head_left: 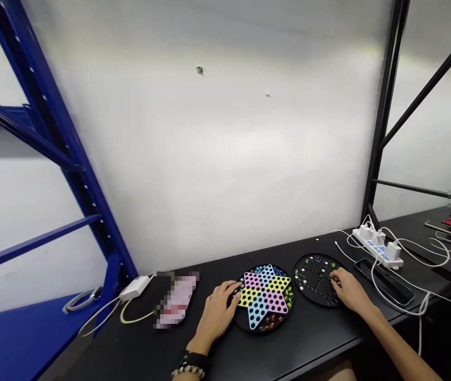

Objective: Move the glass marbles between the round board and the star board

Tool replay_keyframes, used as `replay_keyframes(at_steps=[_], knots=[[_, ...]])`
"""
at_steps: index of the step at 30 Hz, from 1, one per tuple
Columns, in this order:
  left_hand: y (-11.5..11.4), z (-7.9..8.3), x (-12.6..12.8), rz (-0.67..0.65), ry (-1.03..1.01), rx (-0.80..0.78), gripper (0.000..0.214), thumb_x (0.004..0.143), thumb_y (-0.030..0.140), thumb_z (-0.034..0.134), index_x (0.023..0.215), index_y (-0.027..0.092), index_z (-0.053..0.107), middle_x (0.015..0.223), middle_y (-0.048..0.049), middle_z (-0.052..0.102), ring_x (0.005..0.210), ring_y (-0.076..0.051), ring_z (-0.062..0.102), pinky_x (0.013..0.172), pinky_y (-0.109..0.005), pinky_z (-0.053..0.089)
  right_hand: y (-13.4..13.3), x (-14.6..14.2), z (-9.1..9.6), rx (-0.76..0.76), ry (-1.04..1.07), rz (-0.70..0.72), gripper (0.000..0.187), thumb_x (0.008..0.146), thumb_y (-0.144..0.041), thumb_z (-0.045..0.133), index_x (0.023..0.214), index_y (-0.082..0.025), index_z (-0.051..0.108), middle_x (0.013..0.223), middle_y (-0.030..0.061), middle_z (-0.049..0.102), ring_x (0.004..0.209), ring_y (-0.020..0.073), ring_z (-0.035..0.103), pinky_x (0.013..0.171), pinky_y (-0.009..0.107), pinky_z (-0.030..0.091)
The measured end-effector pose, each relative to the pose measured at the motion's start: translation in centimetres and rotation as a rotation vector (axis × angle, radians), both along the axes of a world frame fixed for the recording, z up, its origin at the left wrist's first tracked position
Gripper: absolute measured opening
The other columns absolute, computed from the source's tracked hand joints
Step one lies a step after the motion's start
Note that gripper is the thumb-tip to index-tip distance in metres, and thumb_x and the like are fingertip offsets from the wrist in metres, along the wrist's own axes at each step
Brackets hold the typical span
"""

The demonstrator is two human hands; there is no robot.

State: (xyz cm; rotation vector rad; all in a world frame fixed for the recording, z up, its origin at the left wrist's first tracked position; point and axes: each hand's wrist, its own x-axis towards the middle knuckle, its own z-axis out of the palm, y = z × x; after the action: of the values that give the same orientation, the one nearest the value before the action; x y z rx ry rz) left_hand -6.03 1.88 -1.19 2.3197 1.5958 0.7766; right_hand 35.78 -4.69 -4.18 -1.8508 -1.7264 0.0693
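A round Chinese checkers board (264, 297) lies on the black table, its star marked in pink, yellow and light blue. Coloured marbles sit in the rim compartments: green marbles (288, 300) at the right, reddish marbles (269, 323) at the front, blue ones at the back. My left hand (220, 307) rests at the board's left edge, fingers stretched over grey marbles (241, 283), thumb apart. To the right lies a round black board (314, 288) with white, green and blue marbles in some holes. Over its right side my right hand (348, 288) has its fingers pinched; what they hold is hidden.
A white power strip (379, 247) with plugs and trailing cables stands at the back right, beside a black phone (384, 281). On the left are a white adapter (135, 288) with a cable and a blurred pink item (180, 301). Blue and black metal frames flank the white wall.
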Motion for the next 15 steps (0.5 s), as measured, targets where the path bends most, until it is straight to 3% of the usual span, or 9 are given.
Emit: replay_keyframes(at_steps=[7, 15], knots=[[-0.1, -0.1, 0.0, 0.013, -0.018, -0.032, 0.037, 0.096, 0.044, 0.037, 0.12, 0.034, 0.064, 0.132, -0.0026, 0.06, 0.123, -0.025, 0.053, 0.101, -0.047, 0.042, -1.1, 0.9, -0.2, 0.013, 0.082, 0.118, 0.031, 0.088, -0.034, 0.047, 0.112, -0.024, 0.064, 0.107, 0.0086, 0.062, 0.084, 0.0206, 0.066, 0.075, 0.032, 0.052], [-0.3, -0.1, -0.1, 0.019, -0.026, 0.01, 0.036, 0.096, 0.045, 0.038, 0.114, 0.031, 0.065, 0.126, -0.0041, 0.062, 0.117, -0.025, 0.055, 0.097, -0.045, 0.045, -0.2, 0.9, -0.3, 0.031, 0.132, 0.162, 0.02, 0.085, -0.03, 0.048, 0.088, -0.022, 0.066, 0.091, 0.0076, 0.061, 0.078, 0.0205, 0.062, 0.073, 0.033, 0.051]])
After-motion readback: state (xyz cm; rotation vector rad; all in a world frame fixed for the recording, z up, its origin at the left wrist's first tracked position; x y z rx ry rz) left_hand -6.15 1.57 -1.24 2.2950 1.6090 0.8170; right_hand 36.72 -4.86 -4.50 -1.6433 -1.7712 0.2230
